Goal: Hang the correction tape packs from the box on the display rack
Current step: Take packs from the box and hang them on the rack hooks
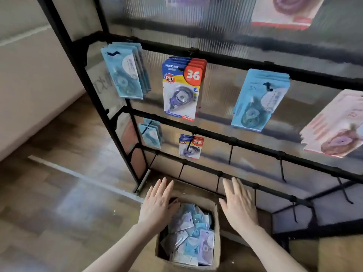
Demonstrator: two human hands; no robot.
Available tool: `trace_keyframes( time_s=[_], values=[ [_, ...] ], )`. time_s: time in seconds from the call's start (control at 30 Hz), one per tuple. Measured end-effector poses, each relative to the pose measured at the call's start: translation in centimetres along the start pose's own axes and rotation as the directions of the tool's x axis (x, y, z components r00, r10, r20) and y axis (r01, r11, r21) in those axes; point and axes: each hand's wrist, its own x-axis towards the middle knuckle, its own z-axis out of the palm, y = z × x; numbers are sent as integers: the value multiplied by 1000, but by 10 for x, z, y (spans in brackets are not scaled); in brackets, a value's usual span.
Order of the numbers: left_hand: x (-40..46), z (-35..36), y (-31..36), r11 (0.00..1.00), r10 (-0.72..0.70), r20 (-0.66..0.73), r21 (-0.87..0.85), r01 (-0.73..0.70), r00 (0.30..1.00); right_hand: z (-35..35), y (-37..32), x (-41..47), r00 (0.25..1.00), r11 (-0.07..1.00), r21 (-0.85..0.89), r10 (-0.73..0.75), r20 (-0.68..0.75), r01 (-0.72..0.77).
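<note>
Hovering flat, empty: left hand, right hand | box | rack pack "JINUO 36 PET"

One head-worn view looks forward and down, close over the display rack.

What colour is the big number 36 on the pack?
White, on a red patch of the pack, seen in the head view.

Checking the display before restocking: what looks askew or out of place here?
The pink packs at the right edge of the display rack hang tilted, unlike the straighter blue-and-red packs. In the cardboard box, the loose packs lie jumbled. Nothing looks damaged.
</note>
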Motion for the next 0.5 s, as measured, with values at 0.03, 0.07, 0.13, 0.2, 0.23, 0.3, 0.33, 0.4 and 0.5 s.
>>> trace_keyframes(
  time_s=[0.03,0.07,0.13,0.2,0.23,0.3,0.33,0.4,0.5],
  values=[
    [-1,10,-1,1000,-16,13,-19,17,1000,10,-1,-2,1000,1000,15,-2,30,1],
    [-2,19,-2,999,-36,21,-17,37,999,21,-1,-6,999,1000,27,-2,54,1],
    [-4,43,-7,998,-68,44,-6,68,997,43,0,-14,996,999,45,-14,93,10],
    [-7,67,-10,995,-101,83,-10,102,991,66,3,-24,990,998,64,-22,141,13],
    [-8,78,-11,992,-123,108,-16,126,987,78,4,-29,986,997,72,-25,163,13],
    [-9,102,-12,984,-162,162,-45,172,973,102,8,-40,976,996,84,-41,212,24],
    [-10,113,-13,980,-179,184,-54,192,966,114,9,-46,970,996,86,-49,238,29],
    [-13,139,-15,975,-202,230,-44,217,952,136,13,-57,958,996,84,-58,281,36],
    [-16,179,-19,973,-215,286,-21,230,934,169,19,-71,940,997,74,-48,337,24]
  ],
)
